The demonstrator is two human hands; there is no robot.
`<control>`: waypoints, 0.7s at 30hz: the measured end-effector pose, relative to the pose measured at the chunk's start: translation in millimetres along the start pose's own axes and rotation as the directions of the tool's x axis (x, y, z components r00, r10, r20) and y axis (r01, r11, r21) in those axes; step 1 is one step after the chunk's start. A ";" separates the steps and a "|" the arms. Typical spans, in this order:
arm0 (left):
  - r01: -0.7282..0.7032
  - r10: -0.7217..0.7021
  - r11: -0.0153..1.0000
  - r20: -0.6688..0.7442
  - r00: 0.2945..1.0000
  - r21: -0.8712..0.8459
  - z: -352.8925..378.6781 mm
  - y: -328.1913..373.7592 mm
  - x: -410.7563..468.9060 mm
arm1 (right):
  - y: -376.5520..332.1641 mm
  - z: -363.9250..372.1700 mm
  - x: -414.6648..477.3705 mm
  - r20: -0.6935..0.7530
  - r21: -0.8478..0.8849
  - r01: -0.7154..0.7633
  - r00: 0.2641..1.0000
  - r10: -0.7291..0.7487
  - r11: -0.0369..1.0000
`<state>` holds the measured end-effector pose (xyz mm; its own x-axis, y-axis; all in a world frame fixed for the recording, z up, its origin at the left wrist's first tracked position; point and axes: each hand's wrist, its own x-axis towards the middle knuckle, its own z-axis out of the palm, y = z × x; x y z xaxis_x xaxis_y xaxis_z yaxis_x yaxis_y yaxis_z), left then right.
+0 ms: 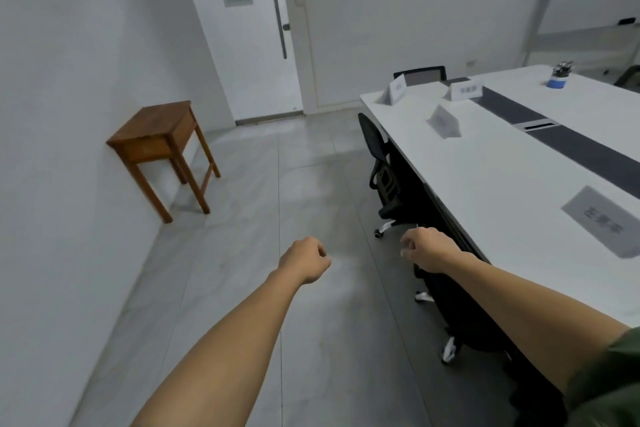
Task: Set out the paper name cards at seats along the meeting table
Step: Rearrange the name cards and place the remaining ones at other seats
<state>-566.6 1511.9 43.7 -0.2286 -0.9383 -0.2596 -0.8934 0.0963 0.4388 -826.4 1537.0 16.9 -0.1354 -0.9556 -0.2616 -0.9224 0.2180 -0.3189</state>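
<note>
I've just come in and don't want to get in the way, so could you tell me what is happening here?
A person stands beside the white meeting table, both arms out over the floor. The left hand and right hand hold nothing. Four paper name cards are on the table: three near its far end, and the nearest card closer to the person.

Open floor (294, 184) between wooden side table (156, 128) and tucked chairs (381, 163).
</note>
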 end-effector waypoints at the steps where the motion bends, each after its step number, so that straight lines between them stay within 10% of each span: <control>1: -0.001 0.001 1.000 -0.014 1.000 -0.014 -8.9 5.3 24.9 | 2.1 -13.3 27.2 -0.013 0.015 0.003 1.000 -0.003 1.000; 21: -0.020 0.020 0.999 -0.011 1.000 -0.037 -185.9 -37.3 507.6 | -101.5 -124.4 507.1 -0.034 0.095 -0.042 0.998 0.045 0.995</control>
<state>-577.4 970.2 55.6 -0.2420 -0.9397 -0.2417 -0.8738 0.1028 0.4752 -846.5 1005.6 29.9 -0.1890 -0.9510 -0.2446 -0.8774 0.2754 -0.3928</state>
